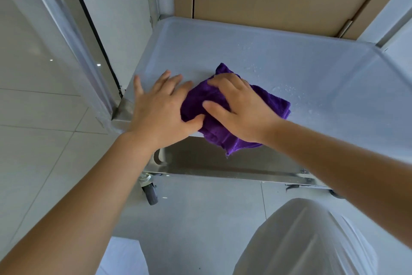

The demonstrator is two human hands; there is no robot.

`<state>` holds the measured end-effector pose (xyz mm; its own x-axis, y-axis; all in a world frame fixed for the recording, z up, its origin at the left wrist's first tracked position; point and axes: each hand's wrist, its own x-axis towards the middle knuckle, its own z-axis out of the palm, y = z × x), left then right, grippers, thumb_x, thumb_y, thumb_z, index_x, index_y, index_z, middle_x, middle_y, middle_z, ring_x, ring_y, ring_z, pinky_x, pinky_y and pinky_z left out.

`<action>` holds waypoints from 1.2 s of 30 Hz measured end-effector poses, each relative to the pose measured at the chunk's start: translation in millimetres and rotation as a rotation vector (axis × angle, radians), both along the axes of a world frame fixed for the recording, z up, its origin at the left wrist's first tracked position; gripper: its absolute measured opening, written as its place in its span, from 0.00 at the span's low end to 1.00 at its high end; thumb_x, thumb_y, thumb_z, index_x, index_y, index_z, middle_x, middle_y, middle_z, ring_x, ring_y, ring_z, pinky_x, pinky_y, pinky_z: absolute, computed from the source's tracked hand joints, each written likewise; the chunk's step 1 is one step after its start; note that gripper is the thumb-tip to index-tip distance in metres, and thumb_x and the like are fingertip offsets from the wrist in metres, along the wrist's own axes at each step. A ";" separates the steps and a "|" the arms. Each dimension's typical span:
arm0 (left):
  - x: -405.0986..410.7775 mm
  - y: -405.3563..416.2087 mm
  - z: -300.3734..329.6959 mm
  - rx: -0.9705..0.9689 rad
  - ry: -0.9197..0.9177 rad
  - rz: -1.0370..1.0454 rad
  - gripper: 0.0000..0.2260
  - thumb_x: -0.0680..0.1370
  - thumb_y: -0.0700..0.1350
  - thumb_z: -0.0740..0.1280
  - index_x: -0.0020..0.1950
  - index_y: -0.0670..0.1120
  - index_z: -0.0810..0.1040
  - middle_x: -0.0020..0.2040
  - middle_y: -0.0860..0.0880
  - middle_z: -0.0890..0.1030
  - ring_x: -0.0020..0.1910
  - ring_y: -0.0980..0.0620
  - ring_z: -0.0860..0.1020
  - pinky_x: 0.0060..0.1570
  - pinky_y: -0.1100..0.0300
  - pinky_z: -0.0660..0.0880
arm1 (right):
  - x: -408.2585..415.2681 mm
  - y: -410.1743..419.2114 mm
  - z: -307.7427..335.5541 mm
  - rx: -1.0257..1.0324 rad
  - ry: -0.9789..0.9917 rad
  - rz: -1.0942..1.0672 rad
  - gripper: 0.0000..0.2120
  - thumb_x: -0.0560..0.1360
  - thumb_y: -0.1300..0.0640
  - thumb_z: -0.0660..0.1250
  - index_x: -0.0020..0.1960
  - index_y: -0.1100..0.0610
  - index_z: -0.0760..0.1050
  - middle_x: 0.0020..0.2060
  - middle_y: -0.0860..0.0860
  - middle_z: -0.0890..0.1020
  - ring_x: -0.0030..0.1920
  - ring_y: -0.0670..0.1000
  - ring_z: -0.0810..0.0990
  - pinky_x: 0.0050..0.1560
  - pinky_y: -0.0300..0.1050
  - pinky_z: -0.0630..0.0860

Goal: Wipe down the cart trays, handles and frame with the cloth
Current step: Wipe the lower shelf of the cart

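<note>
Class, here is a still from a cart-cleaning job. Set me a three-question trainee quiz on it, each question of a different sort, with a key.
1. True or false: the right hand lies on the purple cloth.
2. Multiple choice: the water droplets on the tray lie (a) left of the left hand, (b) right of the cloth and beyond it, (c) on the floor.
3. Fill in: the cloth's near corner hangs over the tray's ___ edge.

Key: 1 true; 2 b; 3 front.
</note>
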<state>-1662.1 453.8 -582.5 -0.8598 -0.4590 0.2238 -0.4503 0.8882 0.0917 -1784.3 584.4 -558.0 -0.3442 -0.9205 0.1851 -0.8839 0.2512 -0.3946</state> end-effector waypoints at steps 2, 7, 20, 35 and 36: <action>-4.9 6.4 2.6 0.021 0.038 -0.034 0.39 0.65 0.66 0.49 0.70 0.47 0.68 0.71 0.47 0.68 0.73 0.47 0.62 0.67 0.35 0.51 | 10.6 -7.3 -5.6 0.126 -0.192 -0.159 0.26 0.81 0.47 0.53 0.75 0.58 0.57 0.75 0.53 0.58 0.75 0.53 0.50 0.75 0.50 0.44; -13.1 17.0 13.8 0.166 0.154 -0.089 0.34 0.64 0.59 0.57 0.67 0.44 0.71 0.67 0.48 0.72 0.68 0.48 0.67 0.66 0.48 0.62 | -2.6 -0.2 -21.3 0.268 -0.054 -0.158 0.26 0.81 0.42 0.47 0.76 0.50 0.53 0.77 0.48 0.51 0.76 0.55 0.43 0.74 0.53 0.42; -57.0 54.6 12.8 0.357 0.215 0.084 0.20 0.78 0.50 0.54 0.61 0.40 0.74 0.59 0.43 0.77 0.58 0.45 0.73 0.59 0.56 0.65 | -84.0 36.6 -17.1 0.397 0.188 0.322 0.30 0.72 0.32 0.41 0.72 0.36 0.42 0.77 0.46 0.46 0.76 0.47 0.40 0.73 0.46 0.40; -104.8 78.4 0.1 0.331 0.069 0.213 0.26 0.80 0.53 0.52 0.75 0.43 0.56 0.76 0.46 0.55 0.75 0.49 0.52 0.72 0.52 0.47 | -179.0 -16.4 -18.7 0.388 0.236 0.363 0.33 0.72 0.33 0.43 0.75 0.40 0.47 0.77 0.44 0.48 0.76 0.46 0.43 0.69 0.39 0.38; -105.6 79.6 -0.4 0.292 0.055 0.215 0.27 0.80 0.54 0.51 0.76 0.43 0.54 0.77 0.46 0.54 0.75 0.49 0.50 0.72 0.52 0.45 | -186.3 -21.0 -18.7 0.386 0.238 0.355 0.32 0.73 0.34 0.44 0.75 0.40 0.47 0.77 0.45 0.48 0.76 0.47 0.43 0.69 0.39 0.38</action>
<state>-1767.8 533.4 -583.0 -0.7271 -0.6792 0.0997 -0.6110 0.7065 0.3570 -1970.6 563.4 -576.7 0.0080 -0.9882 -0.1530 -0.9936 0.0094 -0.1127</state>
